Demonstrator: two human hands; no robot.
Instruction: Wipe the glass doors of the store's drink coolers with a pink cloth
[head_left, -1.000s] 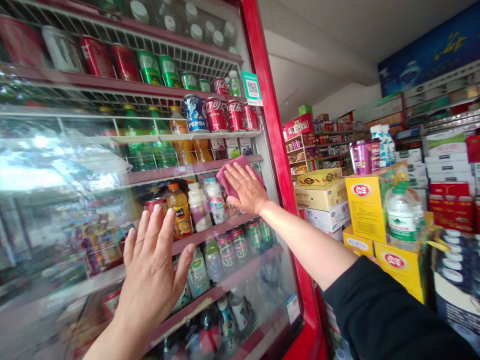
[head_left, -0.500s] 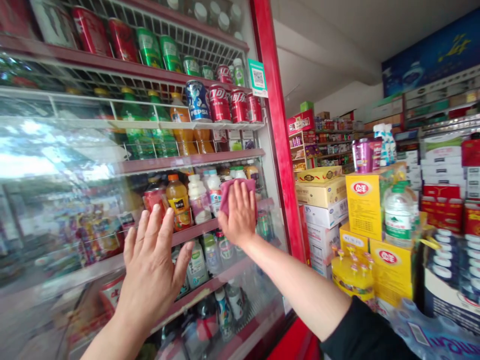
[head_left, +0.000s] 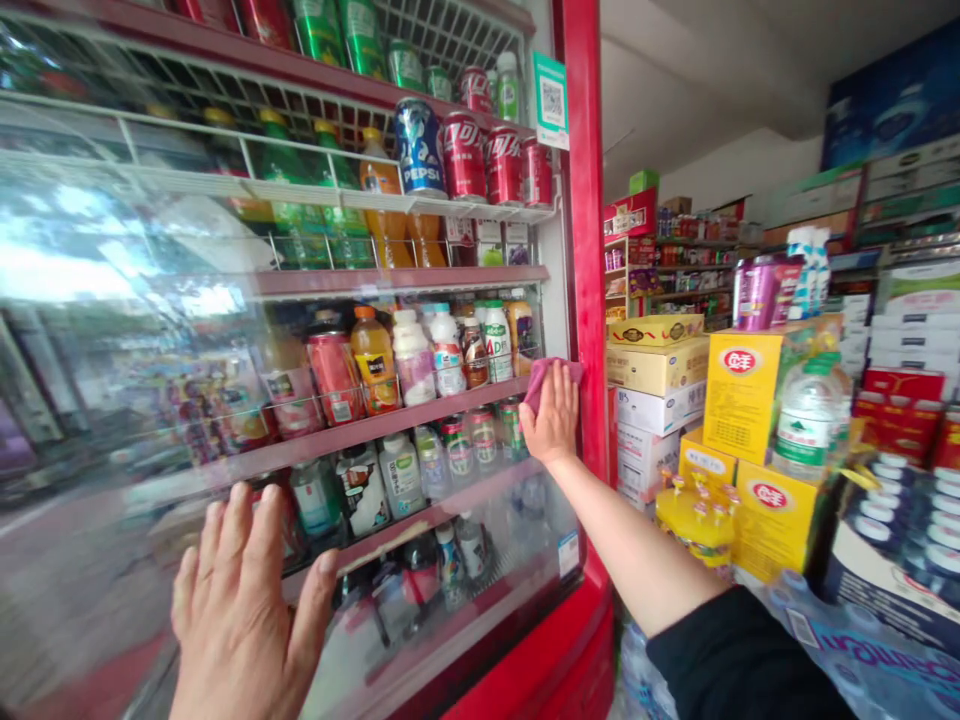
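One cloth (head_left: 537,380) is partly covered by the right hand (head_left: 551,425), opened flat. Well leftward, the left hand (head_left: 236,620) is spread.

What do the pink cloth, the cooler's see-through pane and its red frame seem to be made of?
The pink cloth: soft, matt fabric, perhaps microfibre; its edge bends loosely under the right hand.
The pane: smooth and glossy, probably glass, as bright reflections lie across it while bottles show through.
The red frame: smooth with some sheen, perhaps painted metal, though plastic is possible.
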